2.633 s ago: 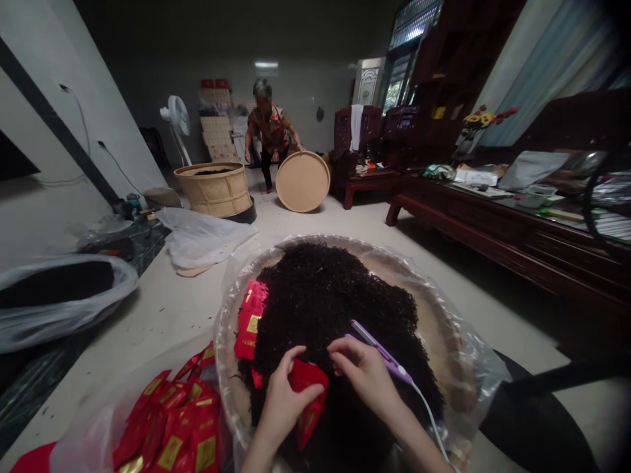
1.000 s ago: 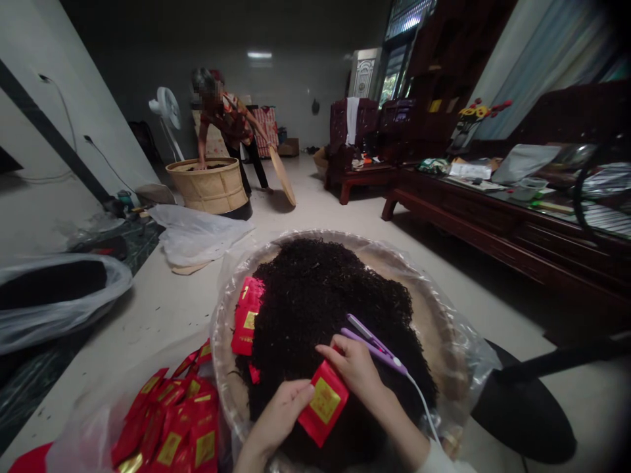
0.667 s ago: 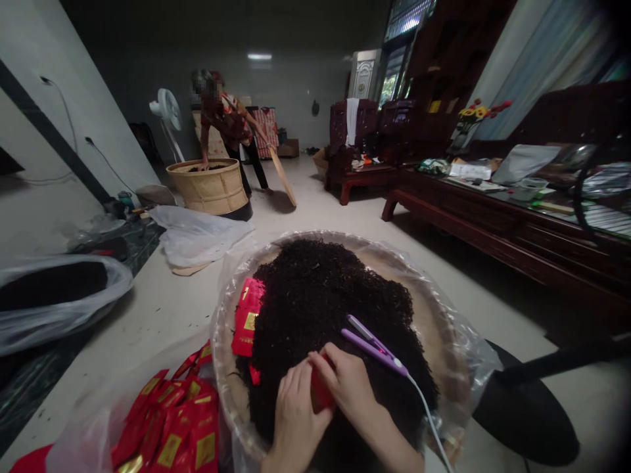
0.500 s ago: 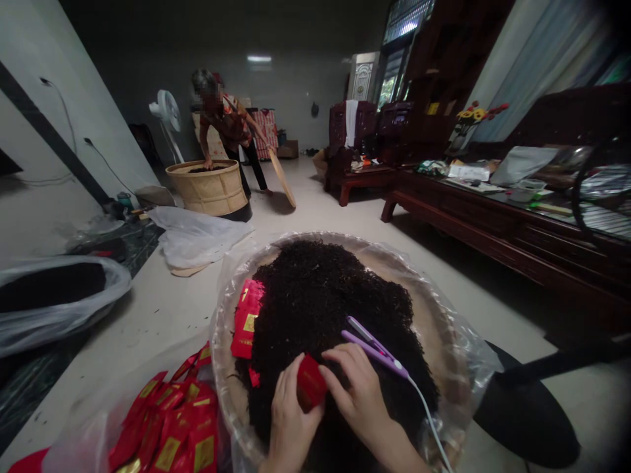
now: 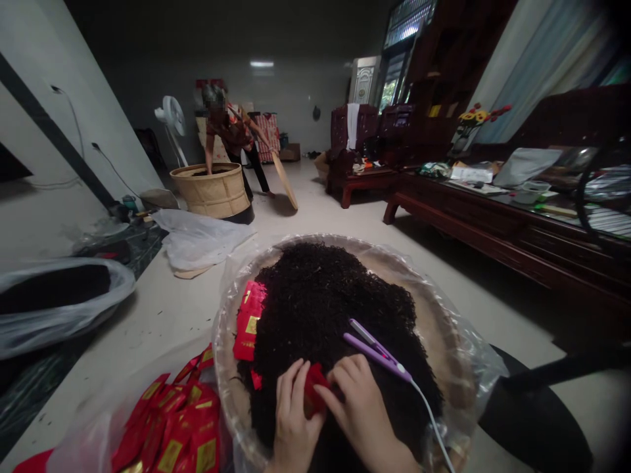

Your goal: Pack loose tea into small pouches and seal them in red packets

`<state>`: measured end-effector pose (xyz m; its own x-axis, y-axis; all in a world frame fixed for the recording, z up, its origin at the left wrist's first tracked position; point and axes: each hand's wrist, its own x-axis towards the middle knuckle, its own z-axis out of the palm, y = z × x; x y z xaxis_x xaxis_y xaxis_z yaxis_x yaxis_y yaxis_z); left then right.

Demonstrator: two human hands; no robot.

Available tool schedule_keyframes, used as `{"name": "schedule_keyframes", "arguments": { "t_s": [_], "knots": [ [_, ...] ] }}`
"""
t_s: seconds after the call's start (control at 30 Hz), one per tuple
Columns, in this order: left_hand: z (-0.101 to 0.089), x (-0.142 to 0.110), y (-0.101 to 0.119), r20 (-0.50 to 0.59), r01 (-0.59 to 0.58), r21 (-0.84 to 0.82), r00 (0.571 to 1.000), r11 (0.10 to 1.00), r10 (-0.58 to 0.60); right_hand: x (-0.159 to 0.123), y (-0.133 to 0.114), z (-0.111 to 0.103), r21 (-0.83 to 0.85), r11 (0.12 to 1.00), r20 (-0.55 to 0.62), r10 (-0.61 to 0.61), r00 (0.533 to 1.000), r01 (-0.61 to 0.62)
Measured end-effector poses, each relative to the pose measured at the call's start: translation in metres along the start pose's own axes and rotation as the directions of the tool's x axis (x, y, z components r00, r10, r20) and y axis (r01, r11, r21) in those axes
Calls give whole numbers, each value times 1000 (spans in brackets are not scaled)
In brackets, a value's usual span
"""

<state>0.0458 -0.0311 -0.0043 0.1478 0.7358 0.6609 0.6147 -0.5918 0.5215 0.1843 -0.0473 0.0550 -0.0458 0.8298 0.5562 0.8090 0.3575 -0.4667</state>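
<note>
Between my two hands is a small red packet (image 5: 314, 393), held above a heap of dark loose tea leaves (image 5: 325, 282). My left hand (image 5: 296, 410) grips its left side, fingers closed along it. The thumb and fingers of my right hand (image 5: 355, 397) pinch its upper right edge. Part of the packet is hidden behind my fingers. On the leaves just beyond my right hand lies a purple hair straightener (image 5: 378, 355) with a white cord, its plates apart. Flat red packets (image 5: 247, 328) lie at the heap's left edge, inside the round plastic-lined basket (image 5: 446, 315).
A plastic bag of filled red packets (image 5: 172, 420) stands at lower left, with an open bag of dark leaves (image 5: 54, 289) beyond it. Farther back, a person (image 5: 229, 128) reaches into a tall woven basket (image 5: 211, 190). A long wooden table (image 5: 483, 217) runs along the right.
My right fingers have moved in on the packet's top, which now looks narrower and more covered. The person at the back reaches deeper into the woven basket. The view has shifted slightly.
</note>
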Motion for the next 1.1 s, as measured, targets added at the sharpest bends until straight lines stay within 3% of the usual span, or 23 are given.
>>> {"name": "schedule_keyframes", "arguments": {
  "t_s": [0.1, 0.17, 0.27, 0.37, 0.47, 0.53, 0.63, 0.7, 0.73, 0.8, 0.87, 0.93, 1.0, 1.1],
  "knots": [
    [0, -1, 1, -14, 39, 39, 999, 998, -39, -6, 1, 5, -14, 995, -10, -102, 995, 102],
    [-1, -1, 0, -8, 19, 67, 1000, 998, -18, -8, 0, 6, 2, 995, 19, -101, 995, 101],
    [-3, 2, 0, -4, -46, 66, 999, 997, 47, -7, -2, 4, 86, 996, 188, -5, 982, -11],
    [-5, 5, 2, -46, -100, 35, 994, 994, 101, -4, -8, -1, 180, 971, 385, 78, 919, -158],
    [-7, 7, 2, -72, -114, 6, 991, 993, 114, -2, -13, -4, 236, 941, 467, 109, 877, -243],
    [-10, 8, 0, -82, -100, -7, 992, 995, 99, -2, -10, -6, 287, 928, 439, 92, 894, -237],
    [-14, 10, -6, -95, -30, 4, 995, 1000, 31, 3, 6, -7, 343, 917, 251, 118, 961, -202],
    [-17, 12, -11, -114, 32, 15, 993, 999, -31, 10, 18, -5, 277, 940, 177, 152, 973, -197],
    [-19, 13, -13, -123, 52, 18, 991, 998, -50, 15, 23, -3, 201, 959, 212, 158, 964, -201],
    [-21, 15, -17, -142, 72, 27, 988, 997, -68, 26, 26, 1, 6, 983, 404, 164, 900, -181],
    [-23, 17, -20, -160, 79, 36, 985, 996, -72, 35, 21, 7, -154, 982, 601, 181, 778, -110],
    [-24, 19, -23, -164, 88, 43, 983, 995, -80, 37, 11, 11, -239, 971, 683, 186, 706, -25],
    [-26, 20, -25, -163, 98, 50, 983, 994, -88, 34, 4, 14, -280, 960, 655, 168, 737, 30],
    [-29, 21, -28, -156, 120, 56, 982, 991, -110, 20, 5, 13, -279, 960, 527, 125, 841, 33]
  ]
}}
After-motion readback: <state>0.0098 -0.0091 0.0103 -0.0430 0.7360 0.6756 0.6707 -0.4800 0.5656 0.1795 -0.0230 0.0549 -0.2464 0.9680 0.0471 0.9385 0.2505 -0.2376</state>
